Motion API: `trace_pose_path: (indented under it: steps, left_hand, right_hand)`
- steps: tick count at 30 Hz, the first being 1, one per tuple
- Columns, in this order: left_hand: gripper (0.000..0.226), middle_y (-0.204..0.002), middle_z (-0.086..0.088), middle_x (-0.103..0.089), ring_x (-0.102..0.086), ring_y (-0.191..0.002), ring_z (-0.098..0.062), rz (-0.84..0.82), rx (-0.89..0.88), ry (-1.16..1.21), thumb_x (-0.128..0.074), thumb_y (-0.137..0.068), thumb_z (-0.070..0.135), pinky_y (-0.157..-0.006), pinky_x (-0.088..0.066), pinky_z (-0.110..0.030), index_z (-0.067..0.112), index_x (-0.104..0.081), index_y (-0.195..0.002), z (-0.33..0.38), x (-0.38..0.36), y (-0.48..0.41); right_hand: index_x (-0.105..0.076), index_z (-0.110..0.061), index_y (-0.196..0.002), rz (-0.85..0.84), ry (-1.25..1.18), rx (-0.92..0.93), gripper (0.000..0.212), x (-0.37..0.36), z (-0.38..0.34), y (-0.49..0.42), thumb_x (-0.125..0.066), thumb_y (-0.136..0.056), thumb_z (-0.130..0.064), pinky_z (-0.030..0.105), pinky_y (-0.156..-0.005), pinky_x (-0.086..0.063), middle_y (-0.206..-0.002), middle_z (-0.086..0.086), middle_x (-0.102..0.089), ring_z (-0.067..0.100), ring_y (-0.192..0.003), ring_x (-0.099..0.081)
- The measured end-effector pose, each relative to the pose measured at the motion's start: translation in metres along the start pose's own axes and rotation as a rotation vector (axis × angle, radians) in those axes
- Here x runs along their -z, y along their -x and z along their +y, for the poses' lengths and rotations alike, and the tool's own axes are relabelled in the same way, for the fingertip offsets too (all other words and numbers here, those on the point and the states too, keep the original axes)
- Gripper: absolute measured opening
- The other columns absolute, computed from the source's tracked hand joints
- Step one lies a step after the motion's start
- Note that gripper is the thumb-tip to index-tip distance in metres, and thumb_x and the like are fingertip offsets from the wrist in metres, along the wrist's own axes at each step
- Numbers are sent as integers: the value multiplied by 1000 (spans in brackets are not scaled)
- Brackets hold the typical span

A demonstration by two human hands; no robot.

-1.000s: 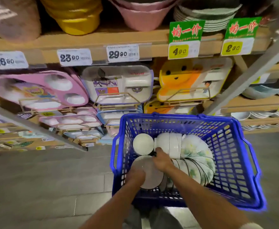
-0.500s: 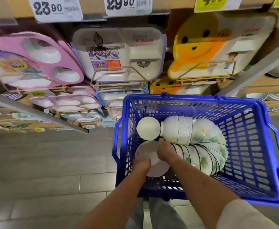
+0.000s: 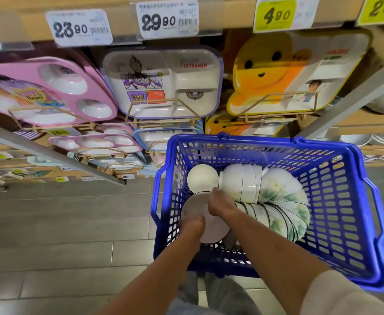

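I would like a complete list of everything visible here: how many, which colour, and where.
blue plastic shopping basket: one, blue, lower right of view
white round plate: one, white, basket's near left corner
small white bowl: one, white, in the basket beyond the plate
nested ceramic bowls: curved row, number unclear, white, some green-flowered, basket middle
pink divided tray: one in front, pink, shelf left
Ultraman divided tray: one in front, white, purple edge, shelf centre
duck-shaped tray: one in front, yellow and orange, shelf right
price tags: two white, two yellow, shelf edge above
left hand: one, grips the plate's near edge
right hand: one, grips the plate's far edge
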State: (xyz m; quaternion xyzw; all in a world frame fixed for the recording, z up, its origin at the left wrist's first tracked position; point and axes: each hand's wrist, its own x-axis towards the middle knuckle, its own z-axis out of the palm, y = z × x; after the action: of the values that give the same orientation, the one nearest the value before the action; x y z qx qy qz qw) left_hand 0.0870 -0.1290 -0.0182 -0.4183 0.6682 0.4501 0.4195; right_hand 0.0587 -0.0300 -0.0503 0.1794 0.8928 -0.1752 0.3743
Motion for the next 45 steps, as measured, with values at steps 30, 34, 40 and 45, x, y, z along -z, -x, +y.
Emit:
trace_pose_path:
  steps: [30,34,40,45]
  left_hand:
    - [38,-113,3,-60,-60,-93,-20,-433,-876,307,-42,-93,17,-53,-53,-28,35,-46,-126,112,108,224]
    - [43,-120,-10,-66,-61,-106,-34,-556,-930,465,-39,-87,17,-74,-51,-39,23,-56,-126,134,119,265]
    - [25,-75,-7,-73,-65,-69,-29,-646,-860,580,-43,-78,17,-50,-53,-33,16,-62,-94,155,136,313]
    - [43,-91,-13,-73,-66,-83,-34,-776,-935,528,-42,-75,17,-63,-54,-35,11,-62,-113,162,142,348]
  right_hand:
    - [-59,-6,-120,167,-278,156,31,285,-27,217,-48,-92,-2,28,-42,-55,-108,18,-60,33,-72,-66]
    - [-60,-14,-114,199,-390,183,23,312,-40,262,-48,-96,-9,26,-49,-57,-100,8,-62,22,-80,-66]
    - [-63,-22,-110,433,-722,276,20,308,-43,309,-49,-97,-19,29,-54,-58,-100,1,-64,18,-83,-64]
    - [-68,-23,-113,543,-1304,426,31,284,-37,339,-51,-97,-44,31,-67,-56,-112,1,-71,17,-98,-66]
